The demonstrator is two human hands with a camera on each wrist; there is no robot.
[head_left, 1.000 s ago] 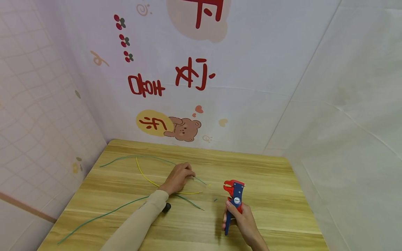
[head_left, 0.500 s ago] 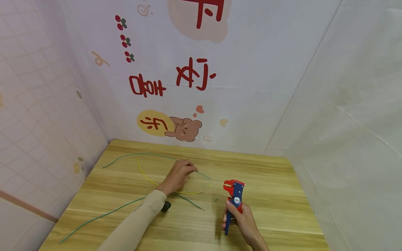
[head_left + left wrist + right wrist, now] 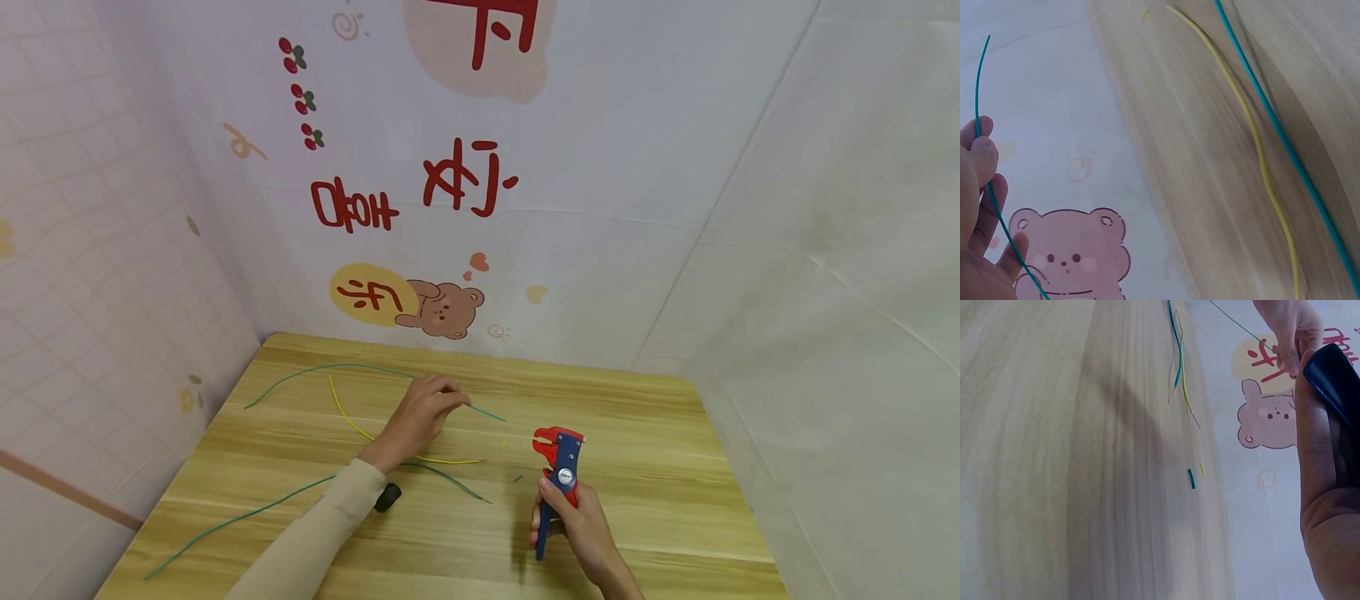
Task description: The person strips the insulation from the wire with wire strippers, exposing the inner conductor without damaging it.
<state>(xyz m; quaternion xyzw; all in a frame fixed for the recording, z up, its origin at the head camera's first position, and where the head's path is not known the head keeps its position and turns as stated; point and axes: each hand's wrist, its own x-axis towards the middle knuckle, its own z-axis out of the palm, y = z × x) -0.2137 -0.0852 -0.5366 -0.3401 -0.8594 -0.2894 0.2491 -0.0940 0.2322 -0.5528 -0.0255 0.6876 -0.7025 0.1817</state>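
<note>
Left of the pliers (image 3: 567,454) gripped by the right hand (image 3: 583,527), the left hand (image 3: 418,414) pinches a green wire (image 3: 487,413) whose free tip (image 3: 502,419) could bend if it bumps them.

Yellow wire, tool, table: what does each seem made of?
Yellow wire: likely smooth plastic over metal; a thin bare end pokes out.
Tool: perhaps plastic or painted metal; its blue handle shows glossy highlights.
Table: wood or laminate, smooth, by its streaked grain.
</note>
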